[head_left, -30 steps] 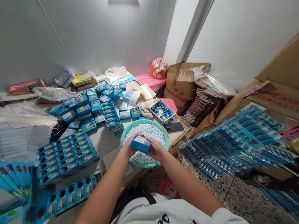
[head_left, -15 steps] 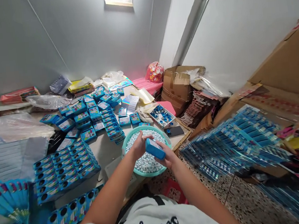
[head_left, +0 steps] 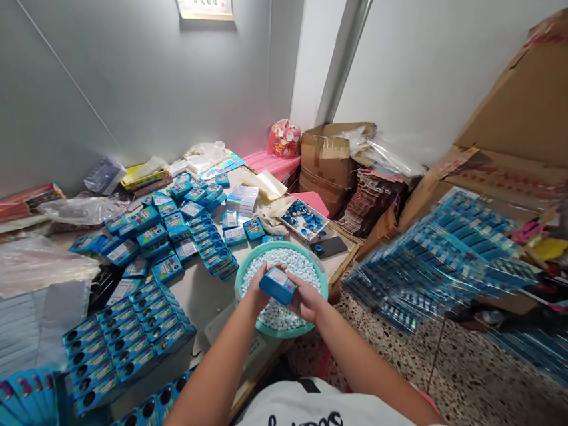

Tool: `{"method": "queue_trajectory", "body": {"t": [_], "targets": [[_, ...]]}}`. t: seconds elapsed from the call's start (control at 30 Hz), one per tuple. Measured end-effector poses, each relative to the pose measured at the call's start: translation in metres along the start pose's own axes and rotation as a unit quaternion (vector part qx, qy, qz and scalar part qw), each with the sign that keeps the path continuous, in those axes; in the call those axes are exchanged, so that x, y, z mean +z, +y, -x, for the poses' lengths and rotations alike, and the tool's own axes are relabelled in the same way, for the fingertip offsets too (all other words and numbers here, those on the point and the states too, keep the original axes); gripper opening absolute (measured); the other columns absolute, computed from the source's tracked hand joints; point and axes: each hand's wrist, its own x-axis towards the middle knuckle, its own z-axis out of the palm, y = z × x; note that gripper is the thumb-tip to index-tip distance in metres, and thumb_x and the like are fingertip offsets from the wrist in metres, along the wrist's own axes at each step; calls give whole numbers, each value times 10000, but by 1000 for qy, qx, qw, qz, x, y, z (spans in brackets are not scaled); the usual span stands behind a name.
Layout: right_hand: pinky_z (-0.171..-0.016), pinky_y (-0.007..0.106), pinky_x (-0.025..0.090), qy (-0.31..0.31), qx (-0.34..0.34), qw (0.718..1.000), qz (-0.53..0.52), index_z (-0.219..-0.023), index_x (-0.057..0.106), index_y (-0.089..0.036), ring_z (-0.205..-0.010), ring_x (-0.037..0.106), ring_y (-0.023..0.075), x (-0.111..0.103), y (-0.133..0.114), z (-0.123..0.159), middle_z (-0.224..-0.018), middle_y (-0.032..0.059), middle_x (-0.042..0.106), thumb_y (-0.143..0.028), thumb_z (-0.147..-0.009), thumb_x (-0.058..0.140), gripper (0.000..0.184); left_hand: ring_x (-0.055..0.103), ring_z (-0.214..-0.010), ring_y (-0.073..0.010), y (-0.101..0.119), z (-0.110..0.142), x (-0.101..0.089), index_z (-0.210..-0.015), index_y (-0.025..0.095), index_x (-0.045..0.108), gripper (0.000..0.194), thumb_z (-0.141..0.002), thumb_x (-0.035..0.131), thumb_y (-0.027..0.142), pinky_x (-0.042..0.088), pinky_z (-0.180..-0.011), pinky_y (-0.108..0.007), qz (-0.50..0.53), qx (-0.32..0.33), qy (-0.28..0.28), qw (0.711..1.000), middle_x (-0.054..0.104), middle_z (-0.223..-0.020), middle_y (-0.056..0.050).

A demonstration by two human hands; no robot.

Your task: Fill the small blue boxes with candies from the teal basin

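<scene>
A small blue printed box (head_left: 277, 285) is held between my two hands, with its pale label side facing up. My left hand (head_left: 257, 290) grips its left end, fingers partly behind it. On the right end, my right hand (head_left: 306, 298) is closed round the lower corner. Directly beneath is a round turquoise basin (head_left: 323, 283) filled with small white pellet-like pieces (head_left: 277, 317). Left of it, on the table, stands a block of blue boxes with round dark holes (head_left: 128, 345). Behind that lies a loose heap of similar blue boxes (head_left: 153, 235).
A shallow white tray of small blue caps (head_left: 306, 221) and a dark phone (head_left: 331, 247) lie behind the basin. Cardboard boxes (head_left: 329, 162) stand at the back right. Plastic-wrapped blue packs (head_left: 434, 259) stack up on the right. Flat blue cartons (head_left: 22, 412) fan out at lower left.
The blue box has shifted slightly left and turned; my left hand now grips its end, where its fingers were raised before. The whole view has swung a little to the right.
</scene>
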Motion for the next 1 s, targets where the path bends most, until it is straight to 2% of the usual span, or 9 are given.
{"method": "queue_trajectory", "body": {"t": [0.1, 0.27, 0.43, 0.6, 0.67, 0.77, 0.87, 0.93, 1.0], "targets": [[-528, 233, 516, 57, -80, 993, 58, -1043, 524, -239, -618, 600, 113, 4, 3, 6, -805, -19, 643, -432, -868, 625, 279, 699, -928, -257, 5, 6, -1, -1047, 147, 665, 481, -879, 539, 580, 546, -849, -382, -22, -24, -28, 999, 740, -960, -106], [-546, 268, 527, 63, -214, 958, 178, -1037, 456, -263, -700, 586, 141, 16, -6, 25, -812, -37, 585, -530, -756, 705, 461, 698, -900, -280, 24, 19, -4, -1019, 139, 672, 579, -804, 583, 669, 537, -826, -397, -76, -43, -87, 992, 736, -898, -110], [-507, 259, 487, 51, -322, 893, 311, -1084, 426, -257, -727, 579, 155, 27, -11, 44, -938, 0, 571, -554, -781, 653, 481, 661, -1017, -274, 46, 39, -4, -1136, 164, 664, 592, -775, 650, 632, 511, -873, -369, -153, 34, -154, 976, 720, -1063, -103], [-732, 299, 495, 9, -400, 803, 442, -1123, 456, -247, -979, 591, 190, 35, -3, 59, -1126, 48, 591, -421, -838, 634, 379, 648, -959, -226, 54, 67, -7, -1159, 163, 667, 568, -681, 822, 427, 494, -845, -314, -300, 122, -179, 929, 710, -1079, -87], [-743, 300, 486, -15, -401, 784, 474, -1152, 454, -249, -1020, 585, 199, 37, 3, 61, -1150, 50, 590, -375, -829, 641, 394, 649, -929, -222, 53, 78, -12, -1172, 160, 662, 595, -654, 844, 390, 499, -825, -313, -335, 153, -186, 911, 711, -1042, -84], [-783, 312, 492, -32, -397, 784, 476, -1173, 460, -256, -1073, 572, 208, 35, 16, 57, -1159, 47, 588, -320, -797, 649, 425, 653, -908, -235, 46, 94, -24, -1119, 157, 682, 549, -644, 842, 382, 513, -791, -314, -375, 210, -147, 891, 712, -990, -80], [-885, 364, 483, -3, -397, 777, 489, -1219, 474, -281, -1151, 545, 222, 24, 28, 49, -1259, 57, 559, -312, -791, 634, 458, 656, -914, -242, 38, 109, -39, -1087, 173, 688, 491, -663, 819, 385, 521, -800, -322, -401, 263, -59, 876, 715, -969, -68], [-993, 428, 426, 53, -390, 733, 555, -1279, 484, -282, -1234, 494, 253, 11, 34, 44, -1347, 82, 515, -321, -779, 647, 527, 659, -904, -236, 34, 117, -49, -1066, 188, 682, 465, -669, 810, 391, 526, -814, -330, -396, 294, 8, 870, 713, -958, -57], [-1078, 492, 328, 121, -360, 662, 646, -1349, 480, -278, -1339, 392, 306, -5, 39, 37, -1455, 114, 425, -356, -749, 692, 641, 658, -916, -231, 30, 121, -58, -1054, 197, 668, 459, -666, 810, 396, 527, -831, -334, -391, 317, 58, 862, 708, -974, -52]]}}
